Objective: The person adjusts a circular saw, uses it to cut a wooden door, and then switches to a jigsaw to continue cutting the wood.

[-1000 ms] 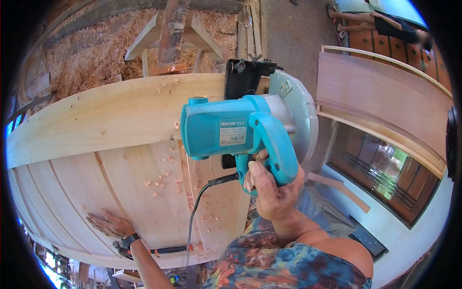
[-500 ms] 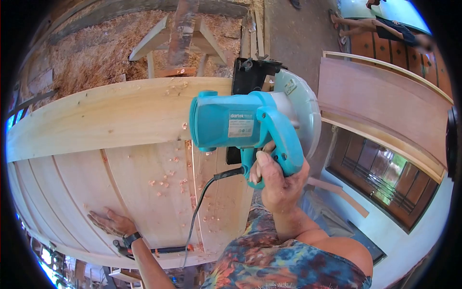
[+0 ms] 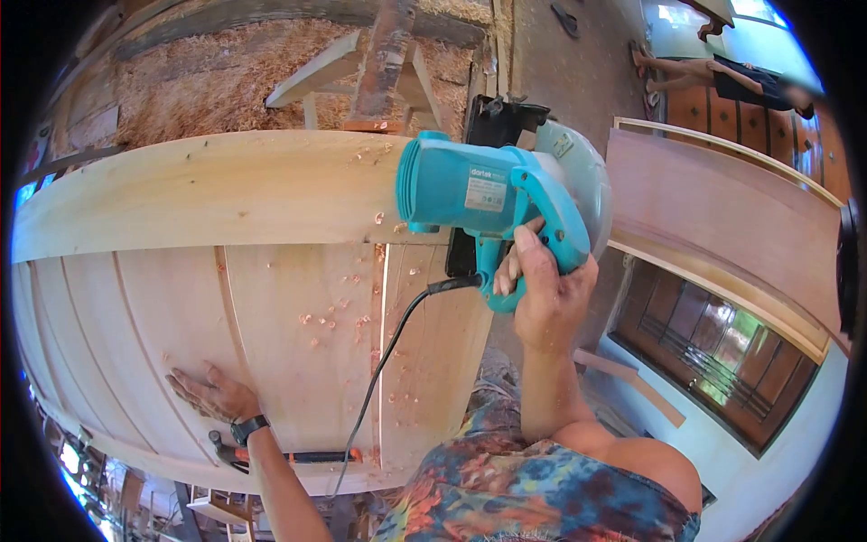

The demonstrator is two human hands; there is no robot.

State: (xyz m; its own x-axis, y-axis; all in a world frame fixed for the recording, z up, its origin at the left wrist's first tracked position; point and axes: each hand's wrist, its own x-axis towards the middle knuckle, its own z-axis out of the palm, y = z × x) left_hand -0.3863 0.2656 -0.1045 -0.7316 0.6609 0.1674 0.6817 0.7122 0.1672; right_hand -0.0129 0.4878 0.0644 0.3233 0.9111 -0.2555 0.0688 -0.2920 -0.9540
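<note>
A teal circular saw [image 3: 452, 185] rests over the right end of a wooden panel [image 3: 289, 280], its black base plate [image 3: 462, 253] on the wood and its pale blade guard [image 3: 582, 172] past the edge. My right hand [image 3: 549, 280] is wrapped round the saw's rear handle. From the handle a black power cord [image 3: 388, 330] curves down across the panel. At the lower left my left hand [image 3: 215, 395] lies flat on the boards, fingers spread. Near that wrist is a hammer [image 3: 293, 457] with a black and orange handle. The blade itself is hidden.
Wood shavings [image 3: 208, 86] cover the ground behind, where a wooden trestle [image 3: 384, 72] stands. A long panel with a pale frame [image 3: 722, 181] is at the right, beside a dark wooden door [image 3: 713, 352]. Another person [image 3: 741, 81] is at the upper right.
The saw and my right hand appear farther right and slightly higher as the view shifts. My left hand keeps its place on the boards. More of the hammer shows.
</note>
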